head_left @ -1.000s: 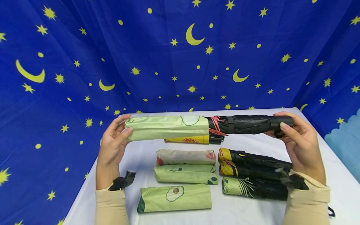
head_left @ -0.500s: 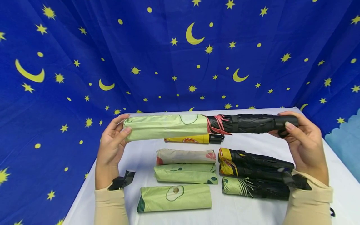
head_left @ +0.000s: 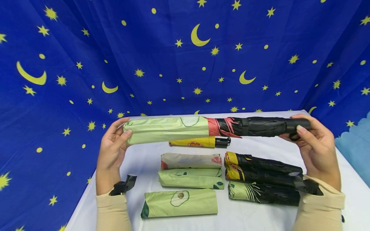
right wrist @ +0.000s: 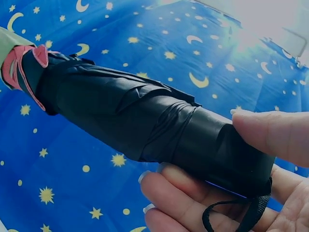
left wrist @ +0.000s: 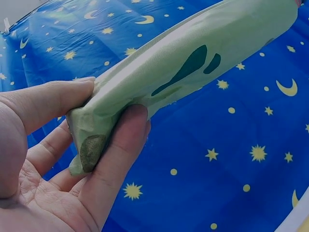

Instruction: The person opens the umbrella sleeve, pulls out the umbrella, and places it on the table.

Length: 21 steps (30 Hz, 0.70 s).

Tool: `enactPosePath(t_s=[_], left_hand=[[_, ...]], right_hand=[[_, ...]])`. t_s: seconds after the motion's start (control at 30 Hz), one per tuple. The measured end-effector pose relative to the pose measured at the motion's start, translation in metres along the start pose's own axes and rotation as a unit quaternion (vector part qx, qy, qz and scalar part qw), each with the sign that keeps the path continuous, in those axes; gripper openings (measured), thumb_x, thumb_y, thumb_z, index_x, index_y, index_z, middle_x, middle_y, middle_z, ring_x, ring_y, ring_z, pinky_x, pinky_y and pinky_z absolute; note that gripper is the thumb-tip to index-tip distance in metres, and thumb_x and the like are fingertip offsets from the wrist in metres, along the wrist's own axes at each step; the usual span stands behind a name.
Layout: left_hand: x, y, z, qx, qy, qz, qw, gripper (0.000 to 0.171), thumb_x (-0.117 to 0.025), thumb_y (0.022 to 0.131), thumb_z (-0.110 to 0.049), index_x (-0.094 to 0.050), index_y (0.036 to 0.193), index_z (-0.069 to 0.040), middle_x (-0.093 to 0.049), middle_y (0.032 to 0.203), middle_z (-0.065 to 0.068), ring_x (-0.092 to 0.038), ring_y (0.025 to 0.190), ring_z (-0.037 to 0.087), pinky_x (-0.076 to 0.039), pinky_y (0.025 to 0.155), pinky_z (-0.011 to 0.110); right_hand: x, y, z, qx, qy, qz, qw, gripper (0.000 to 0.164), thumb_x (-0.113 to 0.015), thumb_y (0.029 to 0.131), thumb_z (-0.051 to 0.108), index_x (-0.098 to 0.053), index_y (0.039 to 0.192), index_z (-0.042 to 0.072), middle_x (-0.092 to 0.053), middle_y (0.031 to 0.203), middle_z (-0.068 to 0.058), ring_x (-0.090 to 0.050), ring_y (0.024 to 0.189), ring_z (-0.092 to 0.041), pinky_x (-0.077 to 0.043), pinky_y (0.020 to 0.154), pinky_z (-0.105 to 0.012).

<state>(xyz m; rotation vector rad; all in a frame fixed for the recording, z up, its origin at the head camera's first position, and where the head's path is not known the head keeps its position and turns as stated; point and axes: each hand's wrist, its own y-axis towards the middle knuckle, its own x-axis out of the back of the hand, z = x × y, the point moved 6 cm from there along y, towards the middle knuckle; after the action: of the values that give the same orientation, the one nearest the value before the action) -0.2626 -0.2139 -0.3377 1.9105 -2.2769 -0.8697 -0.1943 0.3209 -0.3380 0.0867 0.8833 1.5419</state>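
Note:
Level above the table, a black folded umbrella (head_left: 260, 126) with a pink-red band sits partly inside a light green avocado-print umbrella sleeve (head_left: 164, 130). My left hand (head_left: 114, 144) pinches the sleeve's far left end between thumb and fingers, as the left wrist view also shows. At the other end my right hand (head_left: 318, 147) grips the black handle (right wrist: 231, 150), thumb on one side and fingers underneath; a wrist strap (right wrist: 256, 212) hangs there. Part of the umbrella is hidden within the sleeve.
Below lie a pale sleeve (head_left: 190, 161), a green sleeve (head_left: 190, 178) and another avocado sleeve (head_left: 180, 203). Black umbrellas with yellow ends (head_left: 260, 168) and one with a green end (head_left: 263, 193) lie right. A yellow sleeved umbrella (head_left: 199, 142) is behind. Starry blue cloth (head_left: 162, 48) surrounds the table.
My right hand has moved right with the umbrella, while my left hand has shifted slightly left with the sleeve. More of the pink-red band shows beyond the sleeve's mouth.

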Motion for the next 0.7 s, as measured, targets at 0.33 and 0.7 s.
enactPosePath(t_s=[0.33,0.7], left_hand=[[0.004,-0.002,-0.001,-0.005,-0.025,0.007,0.9996,0.041,-0.052,0.100,0.013,-0.053,0.140,0.004,-0.066,0.115,0.013,-0.067,0.092,0.019,-0.060,0.071,0.027],[0.018,0.005,0.040,0.068,-0.016,-0.020,0.9973,0.039,-0.055,0.101,0.008,-0.056,0.139,-0.002,-0.069,0.113,0.007,-0.069,0.088,0.017,-0.061,0.071,0.029]], right_hand=[[0.012,-0.005,0.005,0.008,0.023,-0.027,0.999,0.034,-0.036,0.099,-0.019,-0.044,0.132,-0.027,-0.065,0.114,-0.028,-0.074,0.094,-0.035,-0.060,0.085,-0.049],[0.067,-0.030,0.004,-0.054,-0.092,-0.053,0.993,0.032,-0.041,0.102,-0.016,-0.048,0.134,-0.022,-0.072,0.110,-0.020,-0.075,0.093,-0.029,-0.060,0.084,-0.036]])
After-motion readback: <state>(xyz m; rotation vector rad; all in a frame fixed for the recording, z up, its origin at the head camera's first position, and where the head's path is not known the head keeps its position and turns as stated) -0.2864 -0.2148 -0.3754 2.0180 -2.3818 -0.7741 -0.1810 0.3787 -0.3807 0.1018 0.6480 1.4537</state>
